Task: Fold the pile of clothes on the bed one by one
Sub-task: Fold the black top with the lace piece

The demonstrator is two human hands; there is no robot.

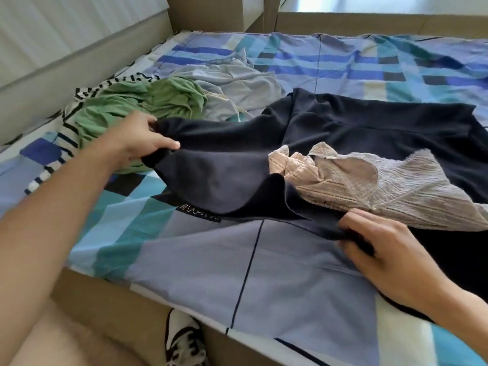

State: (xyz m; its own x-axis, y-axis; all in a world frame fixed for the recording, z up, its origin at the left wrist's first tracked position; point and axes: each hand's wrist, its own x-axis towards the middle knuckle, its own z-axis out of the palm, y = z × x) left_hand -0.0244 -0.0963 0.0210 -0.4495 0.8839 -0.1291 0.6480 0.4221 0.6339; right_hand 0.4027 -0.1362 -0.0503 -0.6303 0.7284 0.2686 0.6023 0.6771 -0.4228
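Two hands hold one dark blue piece of clothing (356,122) that lies spread on the bed (290,273). The left hand (140,140) grips a bunched corner at the far left end of the dark blue piece, with its fingers curled round the cloth and the thumb on top. The right hand (383,249) pinches the near edge of the same piece, on its near right side, with the fingers curled over the hem. Between the two hands the cloth is lifted a little and sags in a soft curve, so its lighter inside shows. The rest of it lies flat and stretches away to the right.

A pale lacy piece (383,186) lies on top of the dark blue piece, just beyond the right hand. It may be a top, but it is too crumpled to tell. Left of the dark blue piece sits a green piece (132,104) in a heap, just behind the left hand. A black-and-white striped piece (66,138) peeks out from under the green one, farther left. Behind the dark blue piece a light grey piece (237,83) lies rumpled. The bed has a checked sheet (343,62) in blues and teal. Nearer than the dark blue piece, past the bed frame (113,299), a white and black shoe (184,339) shows.
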